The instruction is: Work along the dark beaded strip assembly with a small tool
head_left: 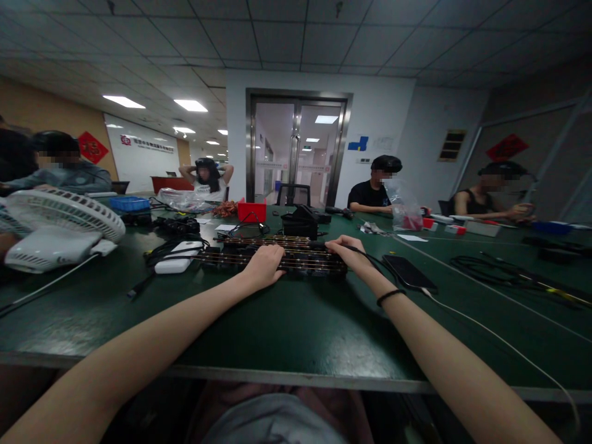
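Note:
A dark assembly with several long copper-coloured wires (309,264) lies across the green table (277,333) in front of me. My left hand (265,265) rests on its near side, fingers bent over the wires; whether they grip anything is hidden. At the assembly's right end, my right hand (349,251) pinches a dark cylindrical tool (317,245) between thumb and fingers. A black cable runs from beneath that hand toward the phone (409,272). Left of the assembly sits a white power bank (178,258) with black cables around it.
A white fan (60,225) stands at the left. Beyond the assembly are a black case (300,222) and a red bin (252,211). Coiled black cables (490,271) lie at the right. Several people sit around the table, one at the right back (370,192).

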Demonstrator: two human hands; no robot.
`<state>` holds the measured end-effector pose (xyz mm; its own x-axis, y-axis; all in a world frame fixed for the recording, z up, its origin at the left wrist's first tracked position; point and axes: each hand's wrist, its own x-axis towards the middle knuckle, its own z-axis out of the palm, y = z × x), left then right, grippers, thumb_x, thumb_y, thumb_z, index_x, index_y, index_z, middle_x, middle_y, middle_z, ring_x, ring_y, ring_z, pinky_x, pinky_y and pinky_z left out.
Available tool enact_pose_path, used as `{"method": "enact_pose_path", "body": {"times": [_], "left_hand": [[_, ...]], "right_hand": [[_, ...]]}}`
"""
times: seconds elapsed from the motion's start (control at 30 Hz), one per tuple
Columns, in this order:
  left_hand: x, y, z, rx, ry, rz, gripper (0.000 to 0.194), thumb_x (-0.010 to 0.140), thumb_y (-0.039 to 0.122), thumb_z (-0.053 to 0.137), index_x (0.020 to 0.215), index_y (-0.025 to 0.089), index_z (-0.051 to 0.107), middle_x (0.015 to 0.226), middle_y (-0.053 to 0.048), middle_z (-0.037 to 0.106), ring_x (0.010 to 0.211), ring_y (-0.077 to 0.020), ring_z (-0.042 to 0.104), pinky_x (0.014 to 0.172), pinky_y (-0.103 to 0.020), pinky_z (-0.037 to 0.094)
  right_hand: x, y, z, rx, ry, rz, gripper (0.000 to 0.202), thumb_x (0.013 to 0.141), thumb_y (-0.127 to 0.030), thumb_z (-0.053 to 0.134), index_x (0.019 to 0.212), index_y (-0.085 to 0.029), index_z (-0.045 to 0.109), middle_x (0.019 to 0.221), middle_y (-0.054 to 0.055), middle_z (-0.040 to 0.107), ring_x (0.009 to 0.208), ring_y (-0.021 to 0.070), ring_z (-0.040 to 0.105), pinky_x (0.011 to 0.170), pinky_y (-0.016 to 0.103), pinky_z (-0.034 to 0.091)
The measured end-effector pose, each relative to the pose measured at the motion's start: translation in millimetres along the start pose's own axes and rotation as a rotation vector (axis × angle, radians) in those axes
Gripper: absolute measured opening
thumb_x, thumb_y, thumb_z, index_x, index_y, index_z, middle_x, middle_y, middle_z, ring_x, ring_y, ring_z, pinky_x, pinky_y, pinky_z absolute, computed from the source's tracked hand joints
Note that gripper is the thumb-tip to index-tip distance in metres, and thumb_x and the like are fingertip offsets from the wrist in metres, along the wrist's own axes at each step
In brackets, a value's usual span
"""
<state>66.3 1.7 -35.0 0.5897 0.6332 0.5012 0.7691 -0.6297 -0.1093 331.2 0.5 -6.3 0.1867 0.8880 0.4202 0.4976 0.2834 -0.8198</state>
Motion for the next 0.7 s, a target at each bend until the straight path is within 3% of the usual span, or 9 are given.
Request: {"method": "enact_pose_path", "body": {"times": [0.43, 0.7], "left_hand": [[0.4, 0.6, 2.7, 0.018, 0.038, 0.024, 0.041, 0.078, 0.023, 0.084, 0.105, 0.016, 0.054, 0.110, -0.011, 0.066, 0.106, -0.0284, 0.063, 0.093, -0.039, 0.049], [0.5, -0.1, 3.1, 0.018, 0.020, 0.026, 0.037, 0.082, 0.024, 0.081, 0.108, 0.015, 0.056, 0.112, -0.012, 0.066, 0.108, -0.0291, 0.063, 0.095, -0.040, 0.049]], "right_hand": [[-0.7, 0.5, -0.1, 0.008, 0.022, 0.011, 0.023, 0.067, -0.042, 0.072, 0.058, -0.023, 0.065, 0.068, 0.003, 0.072, 0.074, 0.0215, 0.065, 0.075, 0.034, 0.047], [-0.1, 0.1, -2.5, 0.017, 0.023, 0.034, 0.023, 0.067, -0.040, 0.072, 0.056, -0.022, 0.065, 0.067, 0.003, 0.071, 0.071, 0.0203, 0.064, 0.070, 0.032, 0.047]]}}
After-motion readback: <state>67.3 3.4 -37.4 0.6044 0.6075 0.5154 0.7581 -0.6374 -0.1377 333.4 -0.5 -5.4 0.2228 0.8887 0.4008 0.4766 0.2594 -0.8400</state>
